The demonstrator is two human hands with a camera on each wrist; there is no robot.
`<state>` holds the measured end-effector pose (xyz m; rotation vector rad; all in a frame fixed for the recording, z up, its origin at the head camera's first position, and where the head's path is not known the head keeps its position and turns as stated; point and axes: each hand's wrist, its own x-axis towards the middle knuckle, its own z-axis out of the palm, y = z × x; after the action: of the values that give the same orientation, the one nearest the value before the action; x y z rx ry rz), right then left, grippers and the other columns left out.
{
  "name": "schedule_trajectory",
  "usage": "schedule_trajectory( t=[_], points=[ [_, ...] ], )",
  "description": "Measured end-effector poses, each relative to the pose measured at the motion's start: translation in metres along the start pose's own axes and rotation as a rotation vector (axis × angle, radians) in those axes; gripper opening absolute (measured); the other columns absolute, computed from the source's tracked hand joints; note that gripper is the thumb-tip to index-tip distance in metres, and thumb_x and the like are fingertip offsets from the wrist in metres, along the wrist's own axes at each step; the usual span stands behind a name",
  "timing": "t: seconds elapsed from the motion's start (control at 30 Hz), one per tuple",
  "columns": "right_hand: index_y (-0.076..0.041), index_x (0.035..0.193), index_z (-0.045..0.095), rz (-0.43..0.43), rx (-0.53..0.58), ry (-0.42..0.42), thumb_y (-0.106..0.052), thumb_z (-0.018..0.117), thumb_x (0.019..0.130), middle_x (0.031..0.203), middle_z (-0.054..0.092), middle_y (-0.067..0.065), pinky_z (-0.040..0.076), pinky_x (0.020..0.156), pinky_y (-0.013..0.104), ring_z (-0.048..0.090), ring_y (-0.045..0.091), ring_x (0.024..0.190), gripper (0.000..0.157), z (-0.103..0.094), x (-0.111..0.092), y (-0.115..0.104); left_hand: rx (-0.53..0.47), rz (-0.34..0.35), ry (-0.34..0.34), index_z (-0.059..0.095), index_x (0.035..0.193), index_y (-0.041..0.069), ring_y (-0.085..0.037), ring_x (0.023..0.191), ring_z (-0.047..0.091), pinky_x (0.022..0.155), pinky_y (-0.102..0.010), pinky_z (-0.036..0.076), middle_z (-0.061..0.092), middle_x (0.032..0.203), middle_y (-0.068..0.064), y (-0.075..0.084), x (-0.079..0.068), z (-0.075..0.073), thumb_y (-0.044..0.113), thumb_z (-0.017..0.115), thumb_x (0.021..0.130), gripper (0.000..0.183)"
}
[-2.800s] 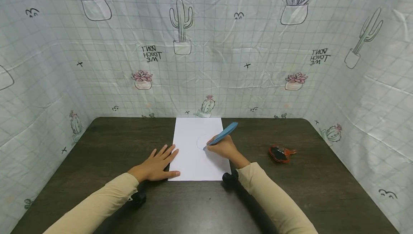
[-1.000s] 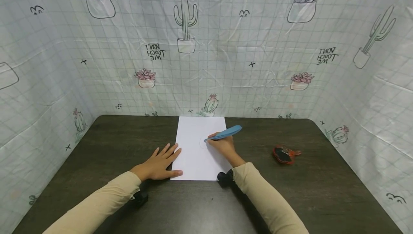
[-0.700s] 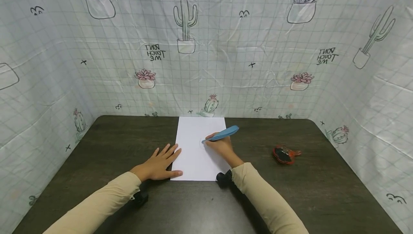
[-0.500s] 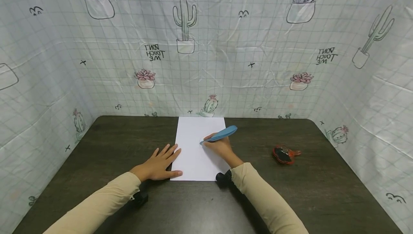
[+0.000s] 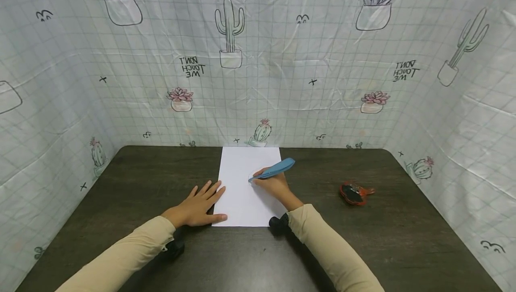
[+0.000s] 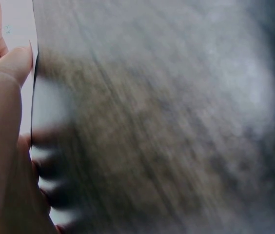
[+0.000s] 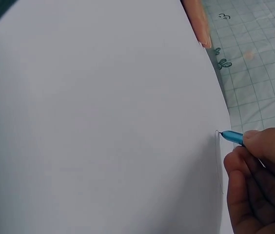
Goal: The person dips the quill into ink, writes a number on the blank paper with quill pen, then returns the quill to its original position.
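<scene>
A white sheet of paper (image 5: 238,207) lies at the middle of the dark table. My left hand (image 5: 195,208) rests flat on its left edge, fingers spread and straight, the thumb on the lower left corner. Over the sheet's right half, my right hand (image 5: 278,187) pinches a blue feather-shaped pen (image 5: 279,167) near its tip, its broad end slanting up to the right. In the right wrist view the tip of the blue pen (image 7: 233,137) meets the paper at a thin, rounded drawn line (image 7: 216,161). The left wrist view shows my left thumb (image 6: 18,63) at the paper's edge.
An orange-red and black object (image 5: 354,193), its kind unclear, lies on the table (image 5: 403,238) to the right. A white grid-patterned cloth (image 5: 274,59) printed with cacti stands behind and at both sides. Black wrist cameras (image 5: 278,225) sit under the sleeves.
Over the last second the right hand with the pen has shifted slightly left and toward me within the faint drawn circle. The left hand stays on the paper; the head view has shifted a little.
</scene>
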<state>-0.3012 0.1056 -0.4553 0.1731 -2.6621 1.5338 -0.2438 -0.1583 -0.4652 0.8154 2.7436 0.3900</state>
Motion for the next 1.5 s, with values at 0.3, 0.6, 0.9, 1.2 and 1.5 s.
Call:
schedule_trajectory(
  t=[0.3, 0.6, 0.9, 1.2, 1.5],
  points=[
    [-0.008, 0.084, 0.078, -0.007, 0.039, 0.019, -0.009, 0.081, 0.074, 0.082, 0.074, 0.004, 0.050, 0.064, 0.024, 0.065, 0.009, 0.072, 0.010, 0.001, -0.001, 0.000, -0.004, 0.017, 0.007, 0.015, 0.156, 0.013, -0.037, 0.147, 0.003, 0.111, -0.066, 0.003, 0.005, 0.162, -0.010, 0.006, -0.004, -0.006, 0.063, 0.046, 0.092, 0.086],
    [-0.003, 0.086, 0.077, -0.034, 0.094, 0.056, -0.006, 0.081, 0.074, 0.083, 0.074, 0.008, 0.053, 0.065, 0.024, 0.069, 0.016, 0.076, 0.013, -0.001, 0.000, 0.001, -0.010, 0.016, 0.010, 0.017, 0.155, 0.014, -0.037, 0.147, 0.004, 0.111, -0.065, 0.004, 0.007, 0.161, -0.010, 0.007, -0.004, -0.007, 0.062, 0.047, 0.093, 0.085],
    [-0.006, 0.091, 0.078, -0.007, 0.076, 0.083, -0.012, 0.081, 0.076, 0.088, 0.074, 0.007, 0.054, 0.072, 0.031, 0.069, 0.021, 0.087, 0.016, -0.025, 0.005, -0.004, -0.015, 0.022, 0.009, 0.016, 0.156, 0.014, -0.036, 0.147, 0.003, 0.112, -0.065, 0.003, 0.006, 0.162, -0.009, 0.005, -0.003, -0.004, 0.063, 0.046, 0.092, 0.085],
    [-0.007, 0.100, 0.076, 0.027, 0.050, 0.078, -0.018, 0.078, 0.081, 0.094, 0.074, 0.008, 0.054, 0.073, 0.033, 0.069, 0.020, 0.084, 0.022, -0.064, 0.009, -0.002, -0.014, 0.025, 0.010, 0.016, 0.155, 0.014, -0.037, 0.147, 0.004, 0.111, -0.065, 0.003, 0.006, 0.161, -0.009, 0.004, -0.003, -0.004, 0.065, 0.045, 0.092, 0.087],
    [-0.008, 0.104, 0.075, 0.062, -0.004, 0.087, -0.023, 0.077, 0.083, 0.088, 0.075, 0.006, 0.054, 0.074, 0.035, 0.071, 0.022, 0.087, 0.026, -0.100, 0.006, 0.010, -0.029, 0.028, 0.019, 0.014, 0.156, 0.016, -0.034, 0.147, 0.000, 0.112, -0.063, 0.000, 0.003, 0.162, -0.007, -0.001, -0.001, 0.001, 0.066, 0.045, 0.091, 0.088]
  ],
)
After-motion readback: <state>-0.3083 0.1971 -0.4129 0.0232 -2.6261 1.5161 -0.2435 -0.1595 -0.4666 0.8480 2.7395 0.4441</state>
